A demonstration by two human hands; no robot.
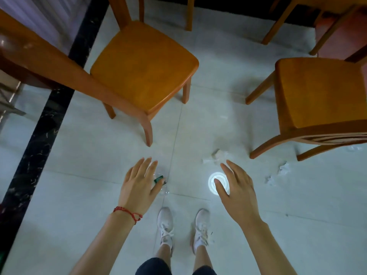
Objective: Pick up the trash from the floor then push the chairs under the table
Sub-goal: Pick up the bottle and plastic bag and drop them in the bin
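Two orange wooden chairs stand pulled out on the pale tile floor, one chair at the upper left and another chair at the right. A clear plastic bottle with a green label lies on the floor, partly hidden under my left hand, which hovers open above it. Crumpled white tissue lies just beyond my right hand, also open and empty. More crumpled paper lies near the right chair's legs. The table edge shows at far left.
A bright round light reflection shines on the tiles beside my right hand. A black marble strip runs along the left. My white shoes stand at the bottom centre. Another wooden table or chair frame stands at the top right.
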